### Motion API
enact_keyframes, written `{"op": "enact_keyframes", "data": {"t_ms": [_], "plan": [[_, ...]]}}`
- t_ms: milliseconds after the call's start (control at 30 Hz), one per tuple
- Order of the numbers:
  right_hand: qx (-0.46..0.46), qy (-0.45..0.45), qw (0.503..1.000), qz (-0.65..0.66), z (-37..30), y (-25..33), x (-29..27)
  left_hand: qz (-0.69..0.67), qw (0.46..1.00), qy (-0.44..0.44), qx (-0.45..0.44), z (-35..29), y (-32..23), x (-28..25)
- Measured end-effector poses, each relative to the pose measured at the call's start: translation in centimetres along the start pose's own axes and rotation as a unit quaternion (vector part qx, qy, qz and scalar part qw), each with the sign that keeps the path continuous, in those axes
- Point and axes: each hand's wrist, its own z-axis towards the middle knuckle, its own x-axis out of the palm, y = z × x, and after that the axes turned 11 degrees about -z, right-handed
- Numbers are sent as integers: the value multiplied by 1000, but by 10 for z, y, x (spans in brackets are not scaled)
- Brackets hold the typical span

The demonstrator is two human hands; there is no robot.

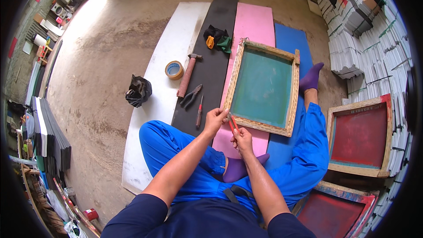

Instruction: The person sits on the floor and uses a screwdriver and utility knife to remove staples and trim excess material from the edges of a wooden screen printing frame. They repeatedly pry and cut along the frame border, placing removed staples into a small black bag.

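Observation:
A wooden screen-printing frame (292,101) with green mesh (263,89) lies in front of me, across the pink and blue sheets. Red-handled pliers (232,124) are gripped in my right hand (243,141), with their jaws up at the frame's near left corner. My left hand (216,121) is closed in a pinch right beside those jaws. Whatever its fingertips hold is too small to make out. Left of my hands lie a red-handled screwdriver (199,113), dark pliers (191,97) and a hammer (188,77) with a reddish handle.
A roll of brown tape (174,70) and a black bag (139,91) stand on the left. Bundled cloths (216,36) lie on the black sheet (219,13). Red-mesh frames (359,134) lean at right, near stacked white sheets (352,53). My legs flank the work.

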Motion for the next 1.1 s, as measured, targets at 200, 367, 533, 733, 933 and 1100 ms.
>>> {"op": "enact_keyframes", "data": {"t_ms": [200, 367, 533, 733, 933, 1100], "plan": [[-8, 19, 999, 39, -5, 2, -2, 56, 998, 32, -3, 8, -7, 7], [40, -69, 996, 31, -1, -24, -13, 460, 842, 58, 276, 9, 0, -7], [64, -58, 996, 6, -5, -39, 0, 567, 728, 165, 350, 6, -4, -15], [69, -39, 997, -16, -8, -38, 16, 623, 670, 221, 339, 17, -16, -10], [86, -23, 996, 26, -10, -38, 27, 649, 614, 291, 343, 27, -24, -8], [63, -25, 997, 38, -8, -45, 33, 664, 586, 310, 347, 28, -25, -9]]}}
